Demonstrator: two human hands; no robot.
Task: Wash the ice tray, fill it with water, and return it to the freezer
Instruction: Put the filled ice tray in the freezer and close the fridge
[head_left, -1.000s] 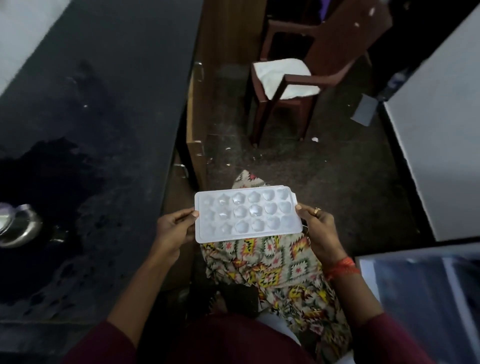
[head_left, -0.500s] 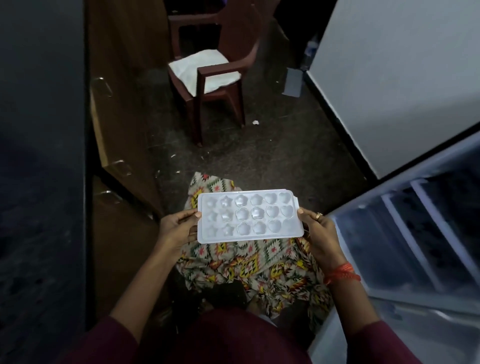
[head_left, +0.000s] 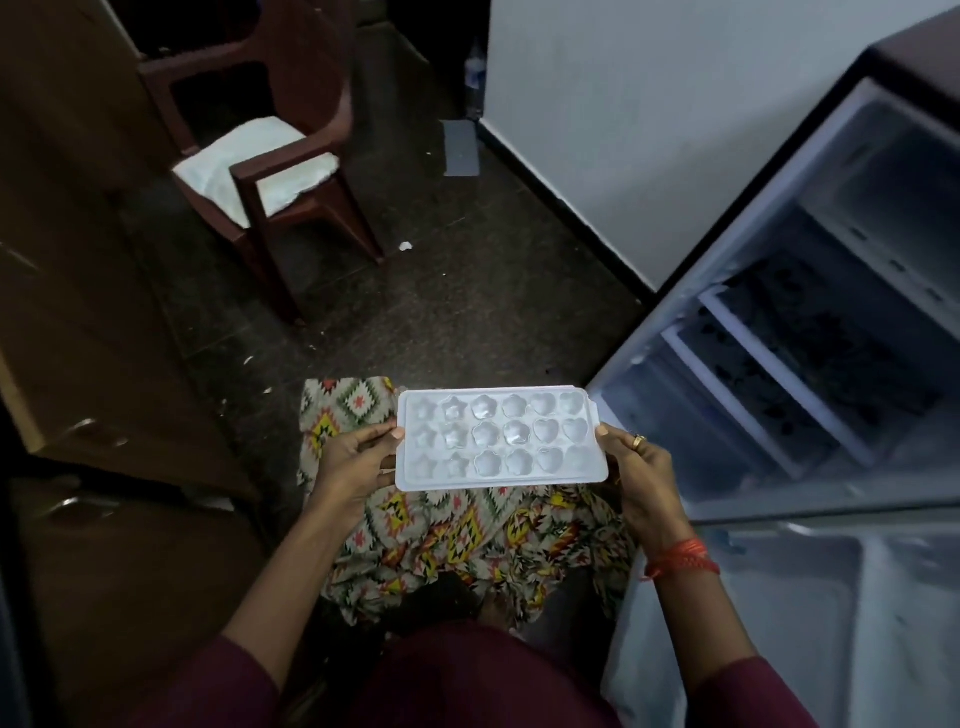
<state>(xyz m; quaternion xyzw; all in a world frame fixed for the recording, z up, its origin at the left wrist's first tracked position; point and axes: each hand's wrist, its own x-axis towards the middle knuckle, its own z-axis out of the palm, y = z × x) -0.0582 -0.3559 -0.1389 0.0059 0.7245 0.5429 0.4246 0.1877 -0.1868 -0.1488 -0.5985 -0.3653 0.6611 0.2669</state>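
A white ice tray (head_left: 500, 439) with star, flower and heart cells glints with water and is held level in front of me. My left hand (head_left: 356, 460) grips its left short edge, thumb on top. Gripping the right short edge is my right hand (head_left: 640, 469), which wears a ring. The open fridge (head_left: 810, 332) stands just to the right, its upper freezer compartment (head_left: 893, 171) and glass shelves showing.
A brown plastic chair (head_left: 270, 171) with a white cloth on its seat stands ahead on the dark floor. Wooden cabinet doors (head_left: 67, 312) run along the left. A white wall (head_left: 649, 104) is beyond the fridge. The fridge's door shelves (head_left: 789, 613) are at lower right.
My view has swung right, away from the black counter, so the open fridge now fills the right side. Both hands keep the same hold on the tray.
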